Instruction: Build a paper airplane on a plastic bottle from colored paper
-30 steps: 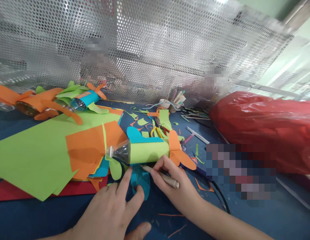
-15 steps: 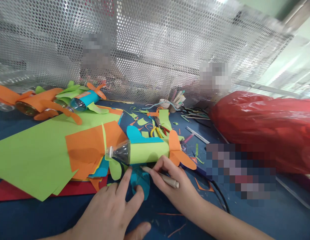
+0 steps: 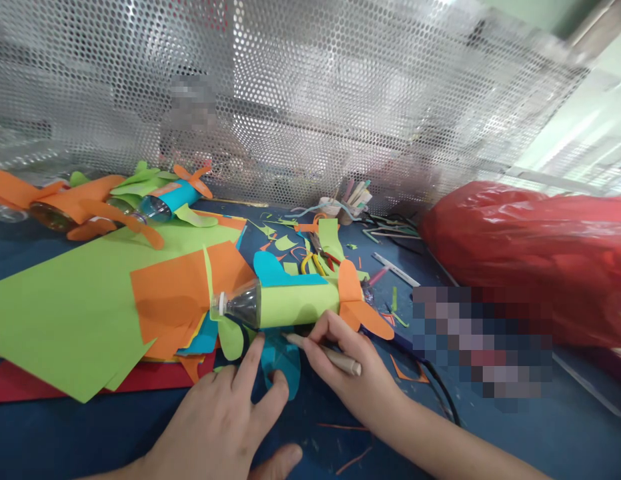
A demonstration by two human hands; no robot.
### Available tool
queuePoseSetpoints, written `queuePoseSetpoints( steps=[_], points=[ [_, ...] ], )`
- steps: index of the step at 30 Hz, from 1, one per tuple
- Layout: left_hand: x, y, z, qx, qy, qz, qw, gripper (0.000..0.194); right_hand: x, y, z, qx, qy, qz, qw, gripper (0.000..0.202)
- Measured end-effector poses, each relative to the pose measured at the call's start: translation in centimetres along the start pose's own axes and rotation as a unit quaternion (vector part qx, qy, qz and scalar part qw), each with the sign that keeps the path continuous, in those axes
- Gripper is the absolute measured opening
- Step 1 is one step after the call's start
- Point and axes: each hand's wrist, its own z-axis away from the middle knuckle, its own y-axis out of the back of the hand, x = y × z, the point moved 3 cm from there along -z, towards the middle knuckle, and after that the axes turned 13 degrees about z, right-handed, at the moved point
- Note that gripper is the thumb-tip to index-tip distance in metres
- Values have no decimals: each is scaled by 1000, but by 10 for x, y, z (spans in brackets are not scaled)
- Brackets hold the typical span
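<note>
A clear plastic bottle [image 3: 244, 303] lies on its side, its body wrapped in light green paper [image 3: 295, 305]. A blue paper wing [image 3: 270, 269] stands along its far side, and an orange paper piece [image 3: 357, 303] with rounded blades sits at its base end. On the near side, a second blue paper wing [image 3: 285, 373] lies under my left hand [image 3: 223, 407], whose spread fingers press on it. Pinched in my right hand [image 3: 347, 363] is a pale marker [image 3: 337, 360], its tip at the near wing by the bottle.
Green sheets [image 3: 65, 307] and orange paper [image 3: 175, 293] are stacked at the left. Behind them lie orange [image 3: 95, 200] and blue [image 3: 177, 197] paper-covered bottles. Yellow-handled scissors [image 3: 310, 262] rest among scraps. A red plastic bag [image 3: 530, 253] fills the right, before a perforated metal screen [image 3: 310, 87].
The marker and my right hand have shifted very slightly over the near blue wing. My left hand and the bottle stay in place.
</note>
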Motion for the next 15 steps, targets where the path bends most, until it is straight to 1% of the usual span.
queuePoseSetpoints(
  steps=[5,15],
  points=[
    [0,0,0,-9,7,-1,1000,44,-2,1,0,1,-1,-1,1000,18],
    [-1,1,1,16,-8,8,1000,43,-2,3,1,0,5,7,1000,17]
  ],
)
